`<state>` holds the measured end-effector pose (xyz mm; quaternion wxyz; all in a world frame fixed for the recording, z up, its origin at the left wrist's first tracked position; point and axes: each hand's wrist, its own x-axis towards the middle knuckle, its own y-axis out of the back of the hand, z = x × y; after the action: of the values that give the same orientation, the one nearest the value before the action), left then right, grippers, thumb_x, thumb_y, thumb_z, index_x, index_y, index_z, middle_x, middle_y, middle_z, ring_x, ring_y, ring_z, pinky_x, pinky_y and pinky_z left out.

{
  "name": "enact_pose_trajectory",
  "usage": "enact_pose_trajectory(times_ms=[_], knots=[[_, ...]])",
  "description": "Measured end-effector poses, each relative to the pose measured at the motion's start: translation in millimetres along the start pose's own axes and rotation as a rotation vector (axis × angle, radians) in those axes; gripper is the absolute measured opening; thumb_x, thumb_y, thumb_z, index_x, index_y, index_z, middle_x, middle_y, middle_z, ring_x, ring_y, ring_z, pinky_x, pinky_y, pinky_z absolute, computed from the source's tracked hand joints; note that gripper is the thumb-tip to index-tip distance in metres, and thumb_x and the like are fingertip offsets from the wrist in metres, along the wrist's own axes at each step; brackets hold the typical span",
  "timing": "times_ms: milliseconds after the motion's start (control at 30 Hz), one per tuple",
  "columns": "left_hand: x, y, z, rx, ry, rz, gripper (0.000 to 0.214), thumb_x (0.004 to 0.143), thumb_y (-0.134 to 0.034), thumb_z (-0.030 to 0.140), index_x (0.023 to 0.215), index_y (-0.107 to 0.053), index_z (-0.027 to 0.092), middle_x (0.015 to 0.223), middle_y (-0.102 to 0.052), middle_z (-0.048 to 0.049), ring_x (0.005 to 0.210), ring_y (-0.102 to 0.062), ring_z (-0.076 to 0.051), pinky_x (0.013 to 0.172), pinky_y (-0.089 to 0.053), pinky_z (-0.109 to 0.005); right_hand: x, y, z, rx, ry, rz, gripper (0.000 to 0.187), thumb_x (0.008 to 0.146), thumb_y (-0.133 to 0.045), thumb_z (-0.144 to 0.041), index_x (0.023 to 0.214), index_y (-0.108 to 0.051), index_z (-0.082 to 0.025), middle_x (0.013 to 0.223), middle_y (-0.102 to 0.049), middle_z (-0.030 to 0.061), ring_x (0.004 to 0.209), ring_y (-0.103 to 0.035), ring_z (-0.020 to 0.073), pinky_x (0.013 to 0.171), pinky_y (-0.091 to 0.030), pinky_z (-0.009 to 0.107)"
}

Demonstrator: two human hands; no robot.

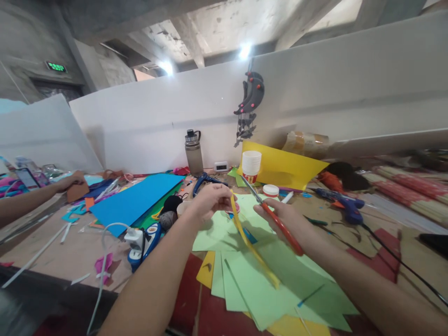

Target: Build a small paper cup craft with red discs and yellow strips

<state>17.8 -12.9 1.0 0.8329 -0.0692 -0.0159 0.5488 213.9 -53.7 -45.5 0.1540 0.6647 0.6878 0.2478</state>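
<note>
My left hand (pixel 214 199) pinches the upper end of a narrow yellow strip (pixel 248 243), which hangs down in a curve over light green paper sheets (pixel 259 289). Whether the strip is paper or another material I cannot tell. In my right hand (pixel 280 215) is a pair of scissors (pixel 284 229) with red handles, the metal blades pointing up and left, a little right of the strip and apart from it. A small blue piece (pixel 250 235) lies on the green sheets behind the strip.
Stacked white paper cups (pixel 251 163) stand before a yellow sheet (pixel 283 163). Left are blue card (pixel 140 198), a power strip (pixel 145 245) and a bottle (pixel 194 153). A glue gun (pixel 350 207) with a cord lies right. Another person's hand (pixel 74 181) holds brown material at far left.
</note>
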Motion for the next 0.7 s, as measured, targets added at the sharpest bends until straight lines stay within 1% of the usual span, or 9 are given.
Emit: enact_pose_trajectory(times_ms=[67,133,200,300,433,533,600,633,700], knots=[[-6.2,2.3,6.6,0.105,0.085,-0.186,0.014,0.063,-0.067,0.021,0.064,-0.054,0.015,0.064,-0.062,-0.0036,0.055,-0.058,-0.011,0.053,-0.046,-0.024,8.1,7.6,9.6,-0.337,-0.001,0.060,0.037,0.076,-0.050,-0.056,0.087,-0.055,-0.021,0.063,-0.058,0.0033,0.059,-0.055,0.0179,0.051,-0.034,0.025],[-12.3,3.7,12.4,0.223,0.142,-0.342,0.012,0.065,-0.065,0.020,0.069,-0.056,0.015,0.071,-0.065,-0.0053,0.055,-0.059,-0.011,0.052,-0.046,-0.023,11.7,11.1,16.6,-0.570,-0.043,0.076,0.041,0.079,-0.045,-0.054,0.099,-0.054,-0.020,0.072,-0.063,0.0086,0.067,-0.059,0.0228,0.053,-0.034,0.027],[-16.4,5.5,15.8,0.314,0.190,-0.448,0.012,0.065,-0.065,0.021,0.070,-0.055,0.016,0.072,-0.066,-0.0056,0.055,-0.059,-0.011,0.052,-0.046,-0.024,12.2,10.9,20.5,-0.690,-0.086,0.071,0.040,0.082,-0.042,-0.049,0.107,-0.050,-0.018,0.077,-0.065,0.0115,0.069,-0.061,0.0248,0.052,-0.032,0.027],[-16.4,11.3,14.1,0.509,0.252,-0.525,0.011,0.067,-0.063,0.025,0.070,-0.056,0.018,0.070,-0.066,-0.0044,0.057,-0.060,-0.013,0.052,-0.047,-0.024,11.4,8.5,21.7,-0.729,-0.094,0.045,0.035,0.084,-0.041,-0.041,0.108,-0.048,-0.017,0.081,-0.065,0.0121,0.071,-0.061,0.0240,0.052,-0.032,0.027],[-10.7,20.9,6.3,0.901,0.279,-0.474,0.016,0.065,-0.064,0.034,0.066,-0.061,0.019,0.059,-0.063,-0.0030,0.054,-0.060,-0.014,0.051,-0.046,-0.023,11.4,8.2,18.5,-0.791,-0.080,0.001,0.031,0.083,-0.046,-0.032,0.108,-0.048,-0.014,0.092,-0.062,0.0148,0.080,-0.060,0.0247,0.057,-0.035,0.028],[-9.9,23.0,6.2,0.948,0.306,-0.447,0.025,0.062,-0.067,0.043,0.070,-0.064,0.019,0.060,-0.065,-0.0041,0.055,-0.061,-0.016,0.049,-0.044,-0.023,11.1,10.8,14.5,-0.843,-0.055,-0.015,0.029,0.083,-0.046,-0.032,0.105,-0.054,-0.013,0.097,-0.059,0.0179,0.087,-0.058,0.0281,0.064,-0.037,0.032],[-9.9,21.6,8.1,0.931,0.254,-0.321,0.028,0.063,-0.066,0.046,0.070,-0.065,0.019,0.056,-0.063,-0.0033,0.051,-0.059,-0.015,0.048,-0.041,-0.023,10.2,13.0,11.2,-0.871,0.004,0.014,0.029,0.084,-0.046,-0.034,0.098,-0.060,-0.013,0.101,-0.057,0.0197,0.095,-0.054,0.0316,0.073,-0.037,0.037],[-9.2,20.4,8.5,0.936,0.193,-0.224,0.028,0.062,-0.066,0.046,0.069,-0.065,0.019,0.055,-0.062,-0.0030,0.049,-0.057,-0.015,0.047,-0.040,-0.023,9.4,13.7,9.1,-0.868,0.047,0.038,0.029,0.084,-0.046,-0.035,0.095,-0.062,-0.013,0.101,-0.057,0.0195,0.098,-0.052,0.0324,0.077,-0.036,0.038],[-5.4,18.0,5.9,0.965,0.026,-0.004,0.028,0.059,-0.069,0.046,0.066,-0.065,0.019,0.057,-0.062,-0.0036,0.050,-0.055,-0.015,0.050,-0.038,-0.024,6.4,13.1,4.2,-0.782,0.129,0.064,0.028,0.085,-0.045,-0.034,0.092,-0.064,-0.015,0.098,-0.058,0.0162,0.097,-0.052,0.0294,0.079,-0.036,0.036]])
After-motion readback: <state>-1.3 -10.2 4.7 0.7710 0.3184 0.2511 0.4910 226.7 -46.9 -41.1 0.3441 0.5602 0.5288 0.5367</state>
